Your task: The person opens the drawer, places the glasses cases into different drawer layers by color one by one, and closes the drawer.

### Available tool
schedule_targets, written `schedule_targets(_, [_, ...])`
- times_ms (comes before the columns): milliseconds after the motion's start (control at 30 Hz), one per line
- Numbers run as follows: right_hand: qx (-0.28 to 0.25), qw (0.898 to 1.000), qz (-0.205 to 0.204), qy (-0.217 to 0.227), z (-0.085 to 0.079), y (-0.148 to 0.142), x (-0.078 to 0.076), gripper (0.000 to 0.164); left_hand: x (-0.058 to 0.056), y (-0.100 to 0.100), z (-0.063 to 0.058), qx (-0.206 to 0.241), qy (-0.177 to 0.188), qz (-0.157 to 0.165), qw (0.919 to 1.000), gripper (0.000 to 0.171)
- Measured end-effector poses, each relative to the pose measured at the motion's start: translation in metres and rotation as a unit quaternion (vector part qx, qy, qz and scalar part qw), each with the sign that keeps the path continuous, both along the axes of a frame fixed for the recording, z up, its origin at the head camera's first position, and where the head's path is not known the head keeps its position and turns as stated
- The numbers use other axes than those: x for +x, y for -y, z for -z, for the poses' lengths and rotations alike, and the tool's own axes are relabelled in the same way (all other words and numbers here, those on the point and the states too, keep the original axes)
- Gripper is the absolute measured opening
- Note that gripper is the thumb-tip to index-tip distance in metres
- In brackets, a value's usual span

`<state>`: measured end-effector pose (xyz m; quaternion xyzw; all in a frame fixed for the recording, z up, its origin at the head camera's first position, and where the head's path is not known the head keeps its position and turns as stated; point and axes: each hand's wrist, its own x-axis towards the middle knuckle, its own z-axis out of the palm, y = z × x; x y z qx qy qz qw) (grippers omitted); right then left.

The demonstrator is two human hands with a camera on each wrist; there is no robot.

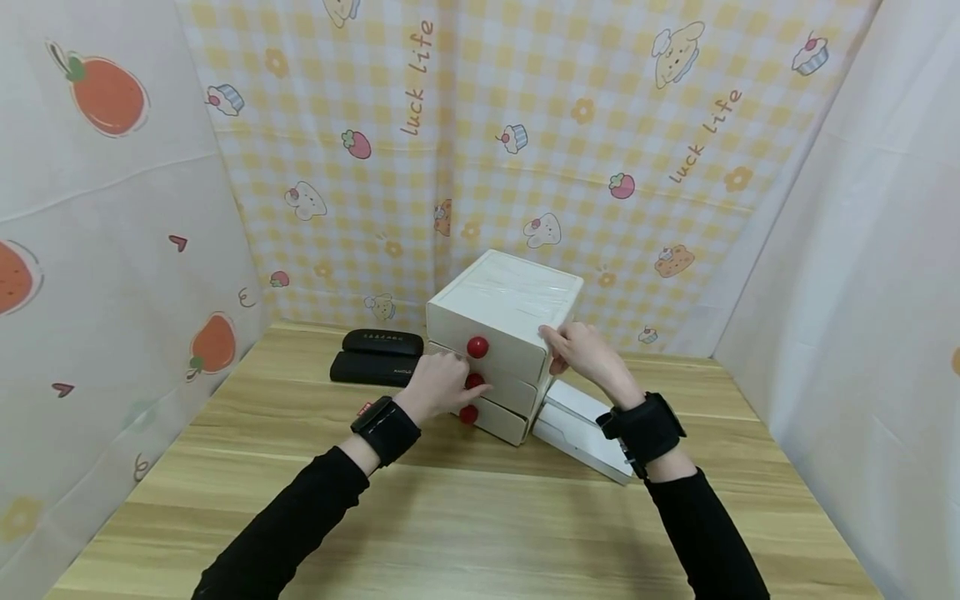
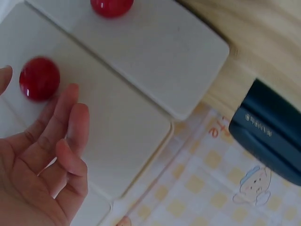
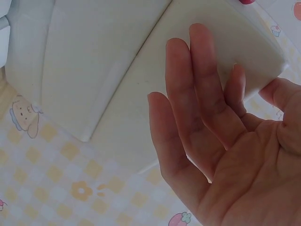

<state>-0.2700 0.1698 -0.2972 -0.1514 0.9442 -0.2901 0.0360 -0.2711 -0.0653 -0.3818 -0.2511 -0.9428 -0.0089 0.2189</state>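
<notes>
1. Two black sleeves [image 1: 285,533] and black wrist straps [image 1: 386,429] reach in low over a wood-grain table [image 1: 480,533].
2. The left hand [image 1: 442,383] is at the front of a white three-drawer unit [image 1: 510,292], thumb and loosely bent fingers either side of the middle red knob [image 2: 40,77]. They look apart, not clamped; whether skin meets the knob cannot be told. Such a loose hold could slip off the smooth, round surface if pulled.
3. The right hand [image 1: 592,354], apart from the left, has its thumb at the unit's upper front right corner, its fingers relaxed along the side. Were that support too light, a tug could swivel or drag the whole unit.
4. The unit stands upright towards the table's back, set at an angle.
5. Just beside its right side lies a white box [image 1: 585,433], which a swivel could knock.
6. Near its left side lie two black cases [image 1: 382,342].
7. Behind everything hangs a yellow-checked curtain [image 1: 487,100].
</notes>
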Motion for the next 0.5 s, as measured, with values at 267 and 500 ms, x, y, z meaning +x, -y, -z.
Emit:
schedule_targets(267, [-0.006,1.0,0.002,-0.004,0.0006,0.001,0.0012,0.05,0.0021,-0.0045,0.0076,0.011,0.016,-0.01,0.9998,0.061])
schedule_targets(500, [-0.002,1.0,0.014,-0.001,0.0007,0.0013,0.0006,0.05,0.0008,-0.0054,0.0081,0.001,0.007,-0.004,1.0,0.061])
